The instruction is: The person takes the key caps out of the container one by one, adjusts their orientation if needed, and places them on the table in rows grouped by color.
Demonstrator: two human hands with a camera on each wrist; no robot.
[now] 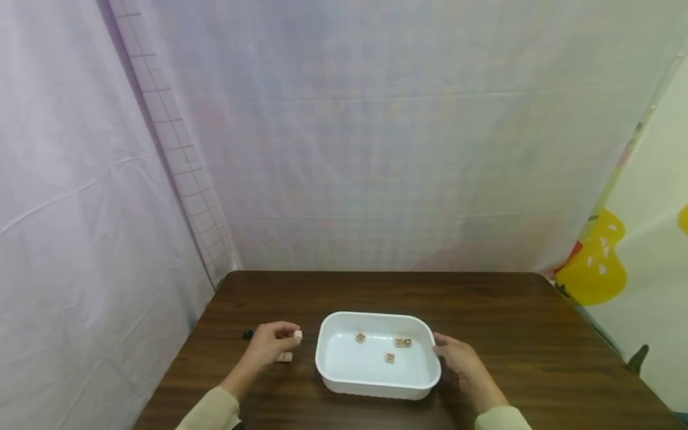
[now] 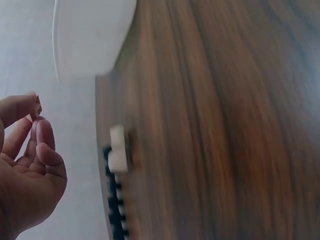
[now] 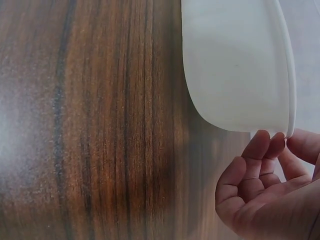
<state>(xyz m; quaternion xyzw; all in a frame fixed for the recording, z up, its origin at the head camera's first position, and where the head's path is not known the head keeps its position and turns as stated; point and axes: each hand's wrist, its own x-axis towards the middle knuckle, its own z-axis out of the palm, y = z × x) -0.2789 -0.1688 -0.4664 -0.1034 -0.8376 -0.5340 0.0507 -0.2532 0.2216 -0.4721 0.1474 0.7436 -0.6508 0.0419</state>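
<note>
My left hand (image 1: 270,341) pinches a small pale wooden block (image 1: 298,335) between thumb and fingertips, above the table just left of a white plastic basin (image 1: 376,389). In the left wrist view the block (image 2: 36,109) shows at the fingertips, mostly covered by them. Under that hand, pale blocks (image 2: 118,160) sit side by side on the table. At the basin's right end my right hand (image 1: 461,361) grips the rim, thumb on top and fingers beneath, as the right wrist view shows. Several marked wooden blocks (image 1: 390,358) lie spread over the basin floor.
A black toothed object (image 2: 115,210) lies beside the pale blocks, partly behind my left hand in the head view. The dark wooden table (image 1: 500,310) ends at a pale curtain (image 1: 376,179) behind and another curtain (image 1: 80,239) on the left.
</note>
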